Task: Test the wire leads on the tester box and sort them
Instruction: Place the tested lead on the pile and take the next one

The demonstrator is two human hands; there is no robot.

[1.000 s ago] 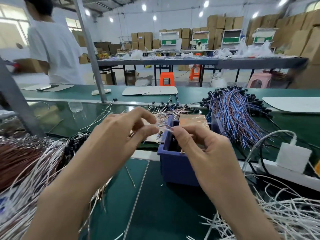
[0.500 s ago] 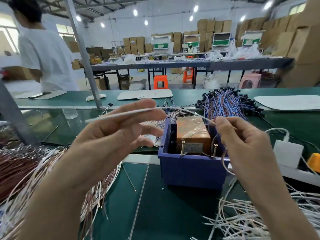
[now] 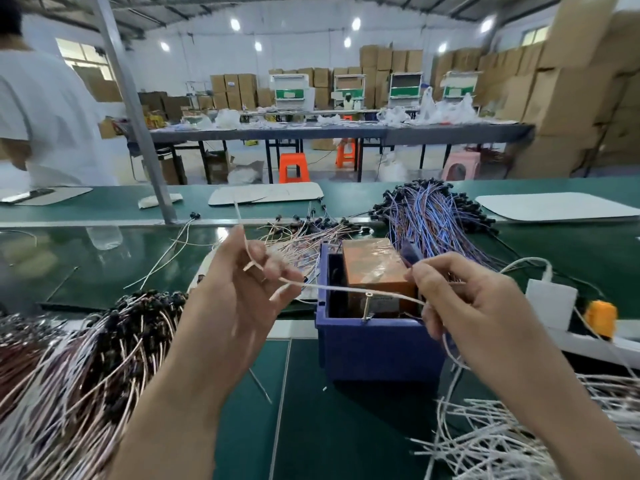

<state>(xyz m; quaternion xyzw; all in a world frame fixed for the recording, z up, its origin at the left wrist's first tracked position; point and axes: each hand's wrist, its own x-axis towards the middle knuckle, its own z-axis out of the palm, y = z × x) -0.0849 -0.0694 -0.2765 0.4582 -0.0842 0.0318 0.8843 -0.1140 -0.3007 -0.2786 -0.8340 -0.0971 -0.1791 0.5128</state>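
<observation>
White wire (image 3: 349,289) is pinched by fingers of the left hand (image 3: 235,289) and the right hand (image 3: 464,303); its ends should press firmly on the tester box (image 3: 374,265) screws (image 3: 367,306).

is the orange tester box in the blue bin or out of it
In: the orange tester box stands inside the blue bin, with the bin's walls around it on all sides.

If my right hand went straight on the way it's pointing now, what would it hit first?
Probably the orange tester box in the blue bin, just ahead of the right hand pinching the white wire lead; depth is unclear.
</observation>
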